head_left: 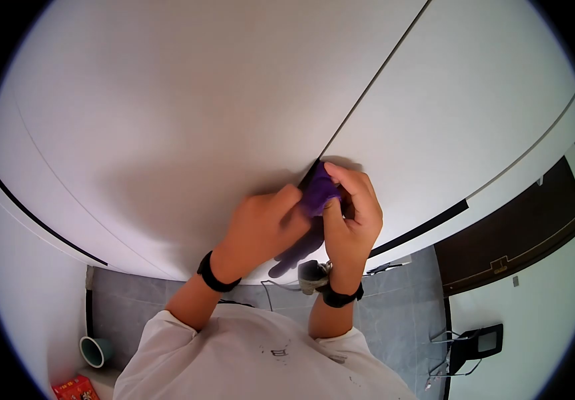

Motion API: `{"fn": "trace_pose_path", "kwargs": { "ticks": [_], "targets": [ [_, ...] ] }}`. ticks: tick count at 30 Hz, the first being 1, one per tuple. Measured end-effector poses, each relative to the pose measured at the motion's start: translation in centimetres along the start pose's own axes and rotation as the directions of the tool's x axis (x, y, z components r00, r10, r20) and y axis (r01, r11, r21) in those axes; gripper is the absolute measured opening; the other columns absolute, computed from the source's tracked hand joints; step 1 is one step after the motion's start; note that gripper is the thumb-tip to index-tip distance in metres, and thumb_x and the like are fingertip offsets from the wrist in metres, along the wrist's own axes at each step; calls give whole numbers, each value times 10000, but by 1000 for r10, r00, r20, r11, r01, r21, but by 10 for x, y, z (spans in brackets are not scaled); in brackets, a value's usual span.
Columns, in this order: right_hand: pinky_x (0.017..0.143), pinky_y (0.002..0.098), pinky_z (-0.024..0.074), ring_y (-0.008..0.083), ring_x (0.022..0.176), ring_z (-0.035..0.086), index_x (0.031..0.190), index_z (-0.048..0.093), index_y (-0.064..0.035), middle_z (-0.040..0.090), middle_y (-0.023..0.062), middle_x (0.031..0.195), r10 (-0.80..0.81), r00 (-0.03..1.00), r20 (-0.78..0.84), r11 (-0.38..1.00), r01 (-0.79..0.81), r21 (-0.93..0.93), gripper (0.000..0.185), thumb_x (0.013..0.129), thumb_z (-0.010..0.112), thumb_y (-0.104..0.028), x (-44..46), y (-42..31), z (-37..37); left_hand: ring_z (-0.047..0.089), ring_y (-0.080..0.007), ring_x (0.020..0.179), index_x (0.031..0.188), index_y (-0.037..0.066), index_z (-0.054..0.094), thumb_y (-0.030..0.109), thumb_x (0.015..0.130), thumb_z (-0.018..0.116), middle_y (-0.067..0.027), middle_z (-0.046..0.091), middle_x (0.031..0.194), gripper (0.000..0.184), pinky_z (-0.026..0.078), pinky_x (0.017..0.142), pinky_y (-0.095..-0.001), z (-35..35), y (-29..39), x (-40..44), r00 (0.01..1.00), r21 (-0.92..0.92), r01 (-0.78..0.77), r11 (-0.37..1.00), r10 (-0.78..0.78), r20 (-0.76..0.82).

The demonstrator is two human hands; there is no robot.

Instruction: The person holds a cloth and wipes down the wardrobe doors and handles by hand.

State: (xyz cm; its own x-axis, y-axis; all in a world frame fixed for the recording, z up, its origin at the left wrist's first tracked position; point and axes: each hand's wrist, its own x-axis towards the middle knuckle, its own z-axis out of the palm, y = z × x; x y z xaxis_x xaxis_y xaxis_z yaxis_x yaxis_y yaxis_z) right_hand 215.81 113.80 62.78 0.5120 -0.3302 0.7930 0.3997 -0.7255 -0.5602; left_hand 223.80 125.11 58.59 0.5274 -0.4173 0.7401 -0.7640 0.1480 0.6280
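In the head view, the right hand point(355, 220) is pinching a purple glove point(320, 193) before the white panel point(207, 100)'s seam edge; the left hand point(259, 225) is curling beside it, blurred, so I cannot tell its grip.

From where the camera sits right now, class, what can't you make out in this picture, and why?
All in the head view:
Left hand: most of its fingertips are curled out of sight behind the hand, which is slightly blurred.
Purple glove: full shape hidden, partly covered by the left hand and right hand.
Red box: cut off by the bottom edge.
Shirt print: too small to read.
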Motion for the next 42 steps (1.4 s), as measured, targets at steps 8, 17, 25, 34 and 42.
{"fn": "trace_pose_path", "kwargs": {
  "ticks": [8,17,25,34,42],
  "targets": [
    [713,231,482,120,773,609,1159,605,14,624,72,877,143,989,-31,973,-135,189,359,822,514,98,-13,-1,17,549,-249,493,864,35,548,40,782,619,-142,542,597,108,433,465,-330,14,-5,-5,998,-146,6,989,-15,-56],
    [699,236,487,110,770,605,1210,533,19,635,87,945,206,979,2,906,-192,376,353,858,526,37,-19,-2,21,585,-273,604,890,24,570,13,762,618,-130,592,743,137,468,543,-337,4,5,-4,999,58,0,998,2,-47],
    [662,262,504,146,716,633,1109,580,-4,666,94,825,109,991,-79,994,-110,-6,282,827,576,16,-55,34,30,602,-320,783,850,27,583,5,717,656,-129,612,879,153,500,648,-366,0,10,-3,972,183,-162,970,189,-142],
    [520,227,424,87,551,511,1035,597,-24,572,17,637,313,945,94,950,-313,-16,271,777,667,18,-59,30,13,621,-303,798,950,11,530,-55,775,589,-168,641,954,195,504,707,-346,1,3,-14,969,155,-197,968,216,-120],
    [558,242,440,130,641,555,907,566,-37,567,59,754,248,953,173,936,-282,211,265,711,738,9,-46,13,15,603,-248,812,1037,30,455,-64,831,523,-198,625,972,236,493,728,-333,-20,-4,-22,982,-145,-188,971,182,-56]
  ]
}}
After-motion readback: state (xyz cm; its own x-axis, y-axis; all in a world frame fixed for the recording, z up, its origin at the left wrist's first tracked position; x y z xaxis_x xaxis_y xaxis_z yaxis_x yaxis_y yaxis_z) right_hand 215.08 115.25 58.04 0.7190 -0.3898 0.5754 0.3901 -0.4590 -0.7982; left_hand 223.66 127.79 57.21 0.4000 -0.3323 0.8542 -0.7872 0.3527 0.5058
